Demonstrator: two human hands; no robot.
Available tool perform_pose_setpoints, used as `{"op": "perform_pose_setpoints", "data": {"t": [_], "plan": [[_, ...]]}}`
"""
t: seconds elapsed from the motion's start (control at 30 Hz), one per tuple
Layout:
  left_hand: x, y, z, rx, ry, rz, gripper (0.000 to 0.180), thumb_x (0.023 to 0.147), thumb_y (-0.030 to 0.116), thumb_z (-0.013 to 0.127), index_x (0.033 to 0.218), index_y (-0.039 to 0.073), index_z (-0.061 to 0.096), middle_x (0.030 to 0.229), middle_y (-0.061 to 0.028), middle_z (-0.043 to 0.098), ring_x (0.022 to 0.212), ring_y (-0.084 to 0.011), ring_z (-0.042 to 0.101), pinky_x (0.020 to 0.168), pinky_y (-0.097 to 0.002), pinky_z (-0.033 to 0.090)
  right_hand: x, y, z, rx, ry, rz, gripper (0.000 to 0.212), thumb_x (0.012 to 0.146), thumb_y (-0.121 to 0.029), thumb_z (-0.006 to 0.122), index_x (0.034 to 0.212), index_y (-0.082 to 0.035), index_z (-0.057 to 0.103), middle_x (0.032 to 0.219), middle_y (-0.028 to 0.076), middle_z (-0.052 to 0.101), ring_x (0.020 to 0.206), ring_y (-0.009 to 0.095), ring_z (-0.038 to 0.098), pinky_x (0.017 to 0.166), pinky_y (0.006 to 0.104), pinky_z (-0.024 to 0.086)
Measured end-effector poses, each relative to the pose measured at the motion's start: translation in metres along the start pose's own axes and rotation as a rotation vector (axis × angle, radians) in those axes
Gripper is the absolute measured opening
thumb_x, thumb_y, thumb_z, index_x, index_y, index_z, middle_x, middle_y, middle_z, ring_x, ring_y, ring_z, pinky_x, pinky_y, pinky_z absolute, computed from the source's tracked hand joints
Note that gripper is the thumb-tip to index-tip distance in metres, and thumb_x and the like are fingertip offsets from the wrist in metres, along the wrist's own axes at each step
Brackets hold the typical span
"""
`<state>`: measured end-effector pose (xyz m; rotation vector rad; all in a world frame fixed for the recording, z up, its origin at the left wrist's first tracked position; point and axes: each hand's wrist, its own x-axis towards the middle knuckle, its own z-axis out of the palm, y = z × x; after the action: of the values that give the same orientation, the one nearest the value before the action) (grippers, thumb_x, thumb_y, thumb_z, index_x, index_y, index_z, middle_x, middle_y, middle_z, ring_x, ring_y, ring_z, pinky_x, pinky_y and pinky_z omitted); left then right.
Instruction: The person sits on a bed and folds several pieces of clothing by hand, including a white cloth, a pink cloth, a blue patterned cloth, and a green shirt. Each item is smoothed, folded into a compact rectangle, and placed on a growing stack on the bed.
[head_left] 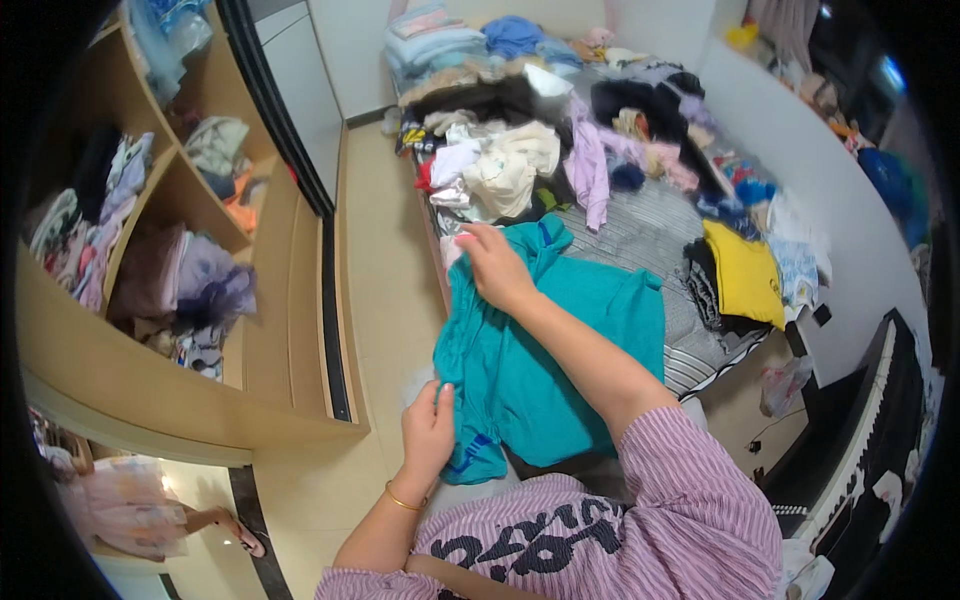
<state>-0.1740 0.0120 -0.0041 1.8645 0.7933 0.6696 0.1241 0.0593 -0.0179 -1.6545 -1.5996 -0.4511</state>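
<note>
A teal shirt [575,345] with blue trim at its sleeve ends lies spread over the near edge of the bed and hangs toward my lap. My left hand [428,435], a gold bangle on its wrist, is closed on the shirt's left edge near the lower sleeve. Farther up that same edge, my right hand [497,268] grips the cloth near the upper sleeve, its arm crossing over the shirt. Folds run along the left edge between my two hands.
The striped bed [640,245] carries heaped clothes, including white garments [505,170], a lilac garment [588,170] and a folded yellow garment [742,272]. An open wooden wardrobe [285,300] with clothes stands left. A person in a pink skirt [125,505] is at lower left.
</note>
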Motion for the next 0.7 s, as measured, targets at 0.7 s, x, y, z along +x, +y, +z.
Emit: {"op": "perform_pose_setpoints", "data": {"t": [0.7], "plan": [[-0.003, -0.067, 0.038, 0.098, 0.256, 0.195, 0.021, 0.104, 0.02, 0.062, 0.101, 0.0, 0.067, 0.068, -0.0186, 0.059, 0.055, -0.028, 0.059, 0.053, -0.0399, 0.042, -0.074, -0.239, -0.299, 1.534, 0.309, -0.792, 0.009, 0.093, -0.001, 0.072, 0.1, -0.006, 0.073, 0.112, 0.008, 0.066, 0.099, 0.021, 0.06, 0.083, 0.0286, 0.052]]}}
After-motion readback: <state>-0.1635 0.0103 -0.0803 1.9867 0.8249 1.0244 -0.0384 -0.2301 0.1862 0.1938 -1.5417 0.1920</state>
